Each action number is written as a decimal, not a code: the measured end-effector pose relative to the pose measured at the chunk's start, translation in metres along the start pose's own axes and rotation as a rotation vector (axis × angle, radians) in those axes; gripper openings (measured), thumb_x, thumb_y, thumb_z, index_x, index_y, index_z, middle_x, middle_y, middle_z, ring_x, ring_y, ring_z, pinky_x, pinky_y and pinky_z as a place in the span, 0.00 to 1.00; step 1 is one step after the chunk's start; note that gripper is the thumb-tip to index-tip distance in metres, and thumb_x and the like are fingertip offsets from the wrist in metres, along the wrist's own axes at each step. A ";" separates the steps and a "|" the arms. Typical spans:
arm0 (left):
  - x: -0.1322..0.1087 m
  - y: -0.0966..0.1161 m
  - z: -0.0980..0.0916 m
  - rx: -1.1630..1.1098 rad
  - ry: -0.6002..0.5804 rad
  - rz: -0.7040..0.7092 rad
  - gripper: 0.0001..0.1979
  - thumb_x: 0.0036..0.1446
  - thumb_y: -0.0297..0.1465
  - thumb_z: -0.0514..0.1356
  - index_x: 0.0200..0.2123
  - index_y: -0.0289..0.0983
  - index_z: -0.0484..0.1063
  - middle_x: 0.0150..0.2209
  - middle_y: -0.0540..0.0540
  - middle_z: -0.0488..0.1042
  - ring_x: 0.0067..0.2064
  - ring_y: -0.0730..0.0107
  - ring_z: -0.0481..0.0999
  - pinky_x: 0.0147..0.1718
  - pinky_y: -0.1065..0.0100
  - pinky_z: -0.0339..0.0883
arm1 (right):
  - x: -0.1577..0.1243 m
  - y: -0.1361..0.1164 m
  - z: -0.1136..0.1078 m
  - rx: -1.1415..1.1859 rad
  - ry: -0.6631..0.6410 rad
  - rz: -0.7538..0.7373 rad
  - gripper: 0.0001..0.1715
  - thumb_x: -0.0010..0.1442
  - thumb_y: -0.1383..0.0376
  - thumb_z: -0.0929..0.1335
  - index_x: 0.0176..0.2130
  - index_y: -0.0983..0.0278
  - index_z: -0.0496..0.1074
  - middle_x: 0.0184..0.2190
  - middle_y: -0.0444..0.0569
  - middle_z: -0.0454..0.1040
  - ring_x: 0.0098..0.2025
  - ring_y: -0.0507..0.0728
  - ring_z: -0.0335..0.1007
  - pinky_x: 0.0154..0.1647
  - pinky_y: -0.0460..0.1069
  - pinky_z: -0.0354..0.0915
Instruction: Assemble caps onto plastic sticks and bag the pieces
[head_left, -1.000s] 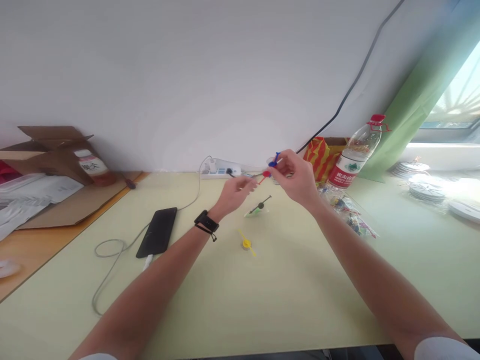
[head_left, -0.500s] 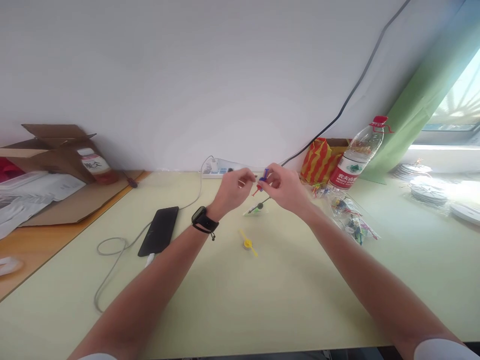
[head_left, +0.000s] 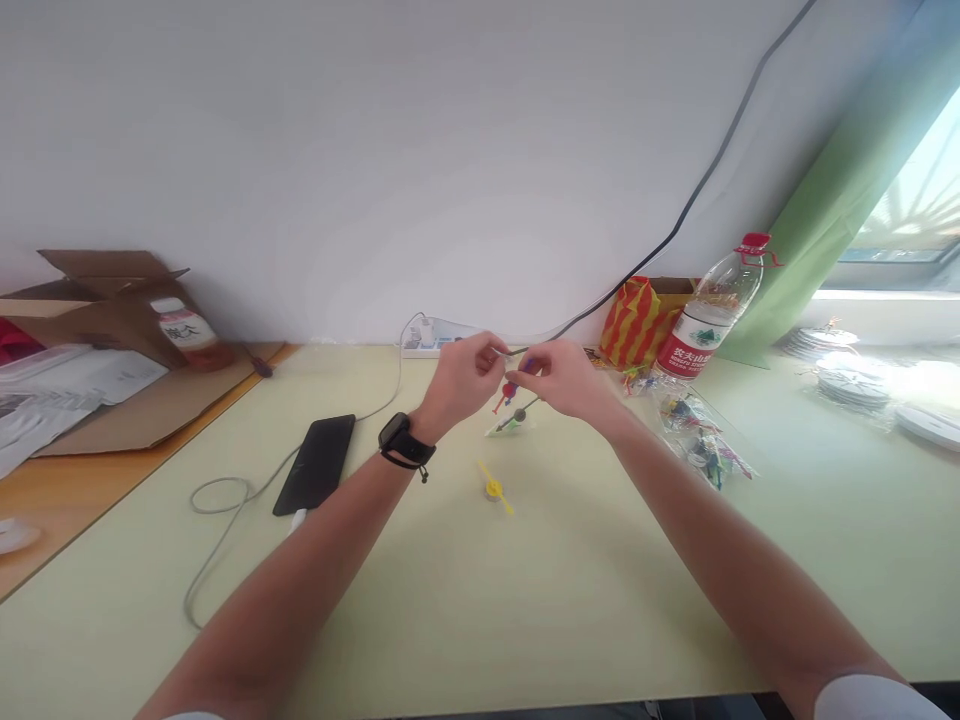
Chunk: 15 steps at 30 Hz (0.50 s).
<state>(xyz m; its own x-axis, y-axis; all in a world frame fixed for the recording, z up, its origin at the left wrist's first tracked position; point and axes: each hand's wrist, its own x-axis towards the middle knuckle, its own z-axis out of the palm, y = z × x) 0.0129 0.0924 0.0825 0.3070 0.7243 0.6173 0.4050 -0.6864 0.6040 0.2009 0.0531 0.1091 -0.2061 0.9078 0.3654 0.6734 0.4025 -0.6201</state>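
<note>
My right hand (head_left: pixel 574 378) pinches small plastic spinner arrows, a blue one (head_left: pixel 529 366) and a red one (head_left: pixel 508 390), which tilt down to the left from my fingertips. Close beside it, my left hand (head_left: pixel 466 378) has thumb and fingers pressed together; what sits in them, if anything, is too small to make out. Below the hands, a dark grey and green spinner arrow (head_left: pixel 519 415) lies on the table. Nearer to me is a yellow spinner arrow (head_left: pixel 493 490) with a round centre.
A phone (head_left: pixel 315 465) with a white cable lies left. Behind the hands are a power strip (head_left: pixel 439 336) and black cable (head_left: pixel 637 268). To the right stand a water bottle (head_left: pixel 697 335), a striped bag (head_left: pixel 632 325), bagged small parts (head_left: pixel 701 435) and white discs (head_left: pixel 855 380).
The blue and red arrows have tilted and swung lower to the left in my right hand. My left hand has shifted slightly and stays close to them.
</note>
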 end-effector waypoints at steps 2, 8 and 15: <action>0.000 -0.001 0.000 0.007 0.008 -0.011 0.06 0.60 0.29 0.59 0.40 0.38 0.75 0.30 0.49 0.78 0.31 0.68 0.79 0.33 0.67 0.74 | 0.001 0.000 0.000 0.019 -0.060 0.035 0.23 0.61 0.49 0.69 0.29 0.64 0.79 0.21 0.45 0.73 0.22 0.51 0.61 0.24 0.48 0.55; 0.000 -0.002 0.000 0.016 0.021 -0.022 0.06 0.59 0.31 0.60 0.39 0.39 0.75 0.30 0.48 0.78 0.31 0.66 0.80 0.33 0.66 0.74 | 0.002 0.003 0.000 -0.042 -0.063 0.076 0.18 0.62 0.54 0.68 0.28 0.64 0.77 0.28 0.48 0.79 0.24 0.52 0.65 0.25 0.48 0.57; 0.000 -0.002 -0.004 0.045 -0.012 0.009 0.07 0.61 0.32 0.59 0.42 0.39 0.75 0.29 0.49 0.79 0.29 0.67 0.79 0.33 0.66 0.73 | 0.003 0.012 -0.011 -0.204 0.064 -0.079 0.10 0.64 0.60 0.68 0.35 0.61 0.77 0.35 0.48 0.81 0.33 0.56 0.70 0.33 0.50 0.59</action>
<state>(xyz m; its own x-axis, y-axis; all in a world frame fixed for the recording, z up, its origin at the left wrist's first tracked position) 0.0087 0.0938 0.0837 0.3213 0.7192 0.6160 0.4405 -0.6894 0.5751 0.2164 0.0591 0.1098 -0.2226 0.8626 0.4543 0.7882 0.4335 -0.4369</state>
